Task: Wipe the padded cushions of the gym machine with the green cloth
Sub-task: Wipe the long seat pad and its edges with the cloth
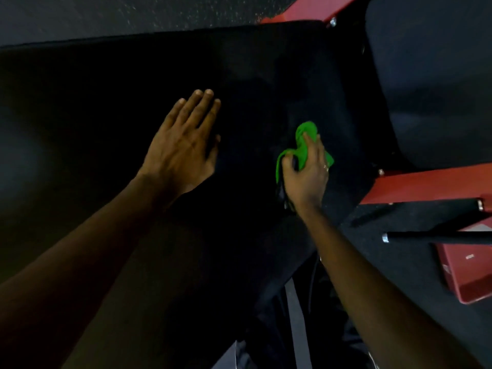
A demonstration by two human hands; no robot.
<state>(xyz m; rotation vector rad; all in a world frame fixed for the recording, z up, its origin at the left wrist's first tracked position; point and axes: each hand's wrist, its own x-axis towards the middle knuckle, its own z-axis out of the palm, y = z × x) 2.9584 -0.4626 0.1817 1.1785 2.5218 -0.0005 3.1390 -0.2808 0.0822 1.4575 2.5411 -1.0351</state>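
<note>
A large black padded cushion (pixel 106 97) fills most of the head view. My left hand (pixel 183 145) lies flat on it, fingers straight and together. To its right, my right hand (pixel 306 174) grips a bunched green cloth (pixel 306 139) and holds it against the cushion near its right edge. A second black pad (pixel 431 75) stands at the upper right, beyond a narrow gap.
Red frame bars of the machine run at the top (pixel 306 14) and at the right (pixel 431 185). A black handle bar (pixel 436 235) and a red plate (pixel 468 272) sit low on the right. Dark speckled floor lies behind the cushion.
</note>
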